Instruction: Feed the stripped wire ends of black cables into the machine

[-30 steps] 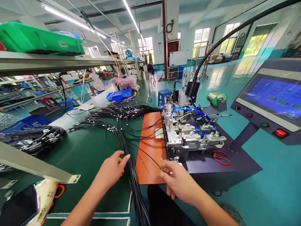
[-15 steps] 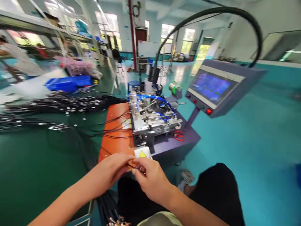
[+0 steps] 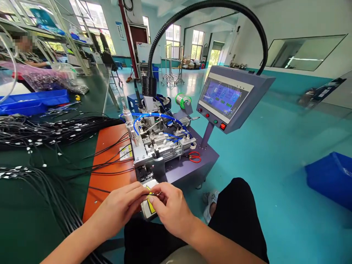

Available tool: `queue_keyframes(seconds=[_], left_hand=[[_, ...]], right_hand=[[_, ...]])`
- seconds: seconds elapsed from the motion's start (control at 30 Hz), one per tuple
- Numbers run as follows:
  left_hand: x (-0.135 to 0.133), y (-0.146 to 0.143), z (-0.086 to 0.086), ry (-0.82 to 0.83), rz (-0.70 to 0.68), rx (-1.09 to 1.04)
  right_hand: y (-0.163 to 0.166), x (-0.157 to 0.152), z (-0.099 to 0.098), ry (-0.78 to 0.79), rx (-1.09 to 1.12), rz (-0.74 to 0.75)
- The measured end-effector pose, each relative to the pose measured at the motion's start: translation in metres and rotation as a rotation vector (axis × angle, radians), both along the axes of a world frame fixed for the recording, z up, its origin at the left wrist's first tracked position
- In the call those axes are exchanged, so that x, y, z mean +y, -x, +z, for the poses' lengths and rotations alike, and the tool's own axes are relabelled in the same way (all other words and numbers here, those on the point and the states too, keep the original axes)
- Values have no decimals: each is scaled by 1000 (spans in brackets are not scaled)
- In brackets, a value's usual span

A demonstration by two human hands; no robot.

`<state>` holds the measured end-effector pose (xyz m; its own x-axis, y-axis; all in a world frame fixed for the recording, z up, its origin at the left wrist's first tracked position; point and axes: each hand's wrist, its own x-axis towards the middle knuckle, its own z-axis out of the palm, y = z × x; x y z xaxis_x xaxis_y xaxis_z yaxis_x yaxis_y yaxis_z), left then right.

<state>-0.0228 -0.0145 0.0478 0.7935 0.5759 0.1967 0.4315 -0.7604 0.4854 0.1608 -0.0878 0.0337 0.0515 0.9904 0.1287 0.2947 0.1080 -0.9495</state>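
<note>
Both my hands meet over my lap, in front of the machine. Between my left hand [image 3: 125, 203] and my right hand [image 3: 170, 203] runs a thin black cable [image 3: 151, 194], pinched by the fingers of each. Its end at the right fingertips is too small to make out. Just beneath the fingers is a white box [image 3: 147, 211] with a yellow label. Beyond it stands the metal machine [image 3: 162, 143] with blue air tubes. Several black cables lie across the orange board [image 3: 110, 179] on its left side.
Bundles of black cables [image 3: 46, 132] with white tags cover the green table [image 3: 16, 212]. Red-handled scissors [image 3: 194, 157] lie on the machine's base. A control screen [image 3: 222, 97] stands to the right, a solder wire spool [image 3: 183, 99] behind. A blue bin [image 3: 330, 179] is on the floor. Another person sits far left.
My view has turned to the right, so the machine and screen appear further left. My hands stay together with the cable held between them.
</note>
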Motion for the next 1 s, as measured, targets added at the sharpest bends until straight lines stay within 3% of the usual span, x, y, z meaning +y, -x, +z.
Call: queue_keyframes(seconds=[0.5, 0.67, 1.0], left_hand=[[6, -12, 0, 26, -25, 10], [-3, -11, 1, 35, 43, -37], [10, -21, -3, 133, 166, -31]], right_hand=[[-10, -8, -11, 72, 77, -20], [-10, -7, -17, 100, 235, -70], [-18, 30, -18, 148, 272, -87]])
